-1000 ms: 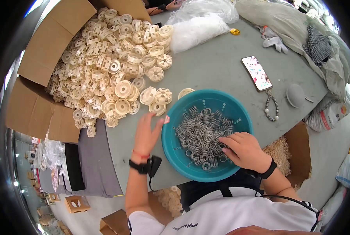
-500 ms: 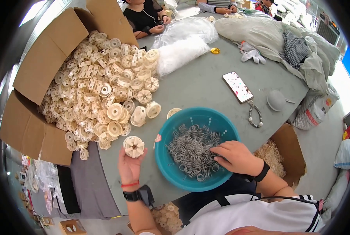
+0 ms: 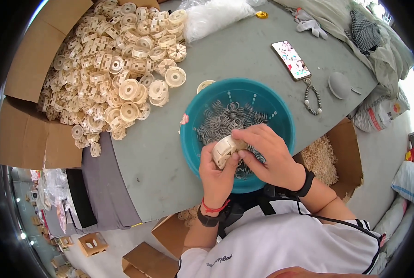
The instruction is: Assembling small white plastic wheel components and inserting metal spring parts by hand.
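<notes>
My left hand (image 3: 217, 178) grips a round cream plastic part (image 3: 226, 149), tilted on its side above a teal basin (image 3: 186, 160). Fingers of my right hand (image 3: 270, 155) are bent against the part's right side, thumb close to my left thumb. Whether a spring sits between the right fingers is hidden. Loose metal coil springs (image 3: 220, 121) lie heaped in the basin, just beyond the hands. At the left, a large pile of similar cream plastic parts (image 3: 119, 65) spills from a cardboard box onto the table.
A lit phone (image 3: 291, 60) with a beaded strap lies right of the basin, near a grey cup-shaped piece (image 3: 339, 85). Clear plastic bags (image 3: 218, 21) and white gloves (image 3: 311, 24) lie farther back. Below the table's right edge stands a box of small pale pieces (image 3: 319, 160).
My left hand has carried the plastic part rightward over the basin. My right hand has risen from the springs to meet it. The view has tilted down.
</notes>
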Demonstrator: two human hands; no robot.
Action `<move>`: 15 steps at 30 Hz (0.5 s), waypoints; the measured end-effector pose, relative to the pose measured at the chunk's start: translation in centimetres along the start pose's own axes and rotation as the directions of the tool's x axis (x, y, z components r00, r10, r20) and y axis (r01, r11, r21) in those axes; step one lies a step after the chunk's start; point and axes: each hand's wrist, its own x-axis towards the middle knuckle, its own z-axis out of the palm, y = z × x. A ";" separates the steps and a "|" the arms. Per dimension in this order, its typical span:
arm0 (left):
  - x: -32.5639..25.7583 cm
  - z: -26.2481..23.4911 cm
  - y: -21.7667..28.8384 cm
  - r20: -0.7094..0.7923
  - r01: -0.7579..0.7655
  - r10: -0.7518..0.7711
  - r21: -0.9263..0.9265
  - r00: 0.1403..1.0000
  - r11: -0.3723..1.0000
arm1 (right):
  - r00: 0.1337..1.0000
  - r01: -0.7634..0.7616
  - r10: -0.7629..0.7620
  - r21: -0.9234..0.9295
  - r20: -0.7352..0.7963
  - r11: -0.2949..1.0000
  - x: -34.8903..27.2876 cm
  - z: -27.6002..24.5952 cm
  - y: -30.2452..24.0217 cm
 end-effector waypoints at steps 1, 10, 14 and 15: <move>-0.1 -0.1 -0.2 -0.007 -0.006 0.006 0.078 1.000 0.997 | 1.000 0.007 -0.007 0.013 0.008 1.000 -0.2 0.0 0.2; -0.4 -0.3 -0.9 0.035 -0.006 -0.005 0.288 0.999 0.958 | 1.000 0.009 -0.008 -0.050 0.030 0.999 0.0 0.4 0.0; 0.1 0.7 -0.5 -0.045 -0.041 0.050 0.185 0.998 0.982 | 0.996 0.014 -0.011 -0.031 0.086 0.999 -0.1 0.3 0.2; 0.4 0.6 -0.3 -0.015 -0.019 0.020 0.071 1.000 0.997 | 0.997 -0.049 0.047 0.023 0.057 0.999 -0.3 0.4 0.2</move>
